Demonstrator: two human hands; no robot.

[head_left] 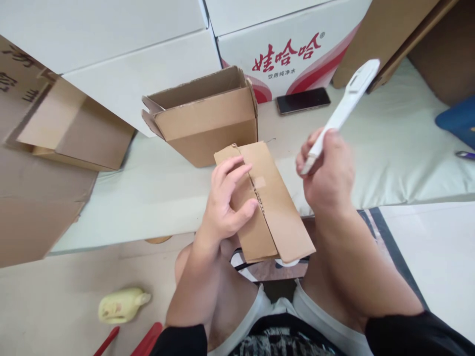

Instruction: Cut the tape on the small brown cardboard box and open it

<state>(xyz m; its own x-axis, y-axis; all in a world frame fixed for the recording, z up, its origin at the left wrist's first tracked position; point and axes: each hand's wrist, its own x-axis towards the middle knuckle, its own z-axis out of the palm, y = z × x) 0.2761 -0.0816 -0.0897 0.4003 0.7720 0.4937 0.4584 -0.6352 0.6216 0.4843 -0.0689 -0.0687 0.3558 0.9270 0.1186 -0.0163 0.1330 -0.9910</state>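
Note:
A small closed cardboard box (282, 212) tilts over my lap at the bench edge, its two top flaps meeting along a ragged seam with a pale patch of tape. On its left flap lies my left hand (228, 200), fingers spread and thumb near the seam. My right hand (328, 168), raised to the right of the box, is closed around a long white plastic tool (343, 109) with a slot near its far end. The tool's exact kind is unclear. Behind the closed box stands an open cardboard box (208, 118).
A black phone (303, 101) lies before a white printed carton (274, 54) at the back. Larger cardboard boxes (74, 118) stand on the left of the pale covered bench (156, 198). A yellow bottle (120, 305) lies on the floor. Something blue (458, 121) sits far right.

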